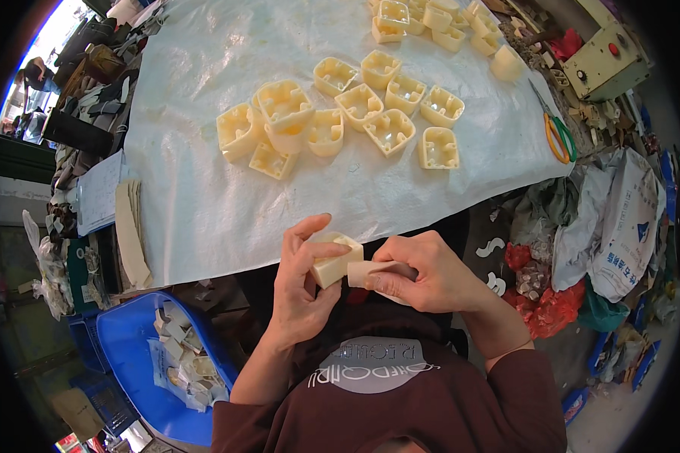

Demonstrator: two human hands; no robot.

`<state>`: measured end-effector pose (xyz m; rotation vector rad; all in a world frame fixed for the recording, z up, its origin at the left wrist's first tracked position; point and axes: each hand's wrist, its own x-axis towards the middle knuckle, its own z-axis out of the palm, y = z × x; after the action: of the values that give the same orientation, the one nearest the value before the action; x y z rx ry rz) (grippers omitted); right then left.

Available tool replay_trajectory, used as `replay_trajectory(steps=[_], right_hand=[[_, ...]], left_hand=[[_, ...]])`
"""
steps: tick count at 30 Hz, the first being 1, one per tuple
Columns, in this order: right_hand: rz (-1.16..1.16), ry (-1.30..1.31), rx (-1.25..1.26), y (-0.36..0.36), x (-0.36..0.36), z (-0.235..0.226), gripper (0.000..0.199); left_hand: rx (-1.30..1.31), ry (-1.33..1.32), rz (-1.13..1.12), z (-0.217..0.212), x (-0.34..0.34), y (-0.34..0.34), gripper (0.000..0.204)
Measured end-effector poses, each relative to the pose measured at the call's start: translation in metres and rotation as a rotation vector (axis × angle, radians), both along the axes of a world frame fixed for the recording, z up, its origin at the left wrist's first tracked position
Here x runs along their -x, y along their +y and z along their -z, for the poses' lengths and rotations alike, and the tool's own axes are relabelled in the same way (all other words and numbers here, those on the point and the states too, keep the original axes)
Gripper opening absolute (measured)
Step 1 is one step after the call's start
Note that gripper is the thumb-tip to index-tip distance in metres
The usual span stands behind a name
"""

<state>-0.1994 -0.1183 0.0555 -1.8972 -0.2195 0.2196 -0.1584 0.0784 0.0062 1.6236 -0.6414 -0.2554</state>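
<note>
My left hand point(304, 283) is closed round a small cream plastic box point(338, 260), held above my lap just off the table's near edge. Folded over in the fingers of my right hand point(429, 273) is a beige strip point(364, 273) that looks like sandpaper. Its end lies against or very close to the box's right side; I cannot tell whether they touch. On the white sheet point(204, 215) covering the table, several similar cream boxes point(359, 104) sit in a loose group, most with their hollow side up. One box point(285, 106) is stacked on others.
More cream boxes point(446, 38) stand at the far edge. Scissors point(557, 134) with orange and green handles lie at the right. Long beige strips point(131, 234) rest at the left edge. Below are a blue bin point(121, 340) of scraps and, right, plastic bags point(619, 226).
</note>
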Motion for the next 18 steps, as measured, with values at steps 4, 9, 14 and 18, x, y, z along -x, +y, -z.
replay_trajectory(steps=[4, 9, 14, 18], right_hand=[[0.045, 0.010, -0.048, 0.002, 0.001, 0.003, 0.020], [0.064, -0.029, -0.072, 0.004, 0.000, 0.007, 0.020], [0.045, -0.023, -0.072, 0.005, 0.000, 0.011, 0.020], [0.058, 0.023, -0.105, 0.005, 0.000, 0.008, 0.020]], left_hand=[[0.050, 0.187, -0.054, -0.006, 0.004, -0.002, 0.050], [0.117, 0.259, -0.036, -0.003, 0.006, -0.003, 0.044], [0.149, 0.298, -0.017, -0.001, 0.007, -0.003, 0.041], [0.102, 0.279, -0.001, -0.002, 0.006, -0.004, 0.039]])
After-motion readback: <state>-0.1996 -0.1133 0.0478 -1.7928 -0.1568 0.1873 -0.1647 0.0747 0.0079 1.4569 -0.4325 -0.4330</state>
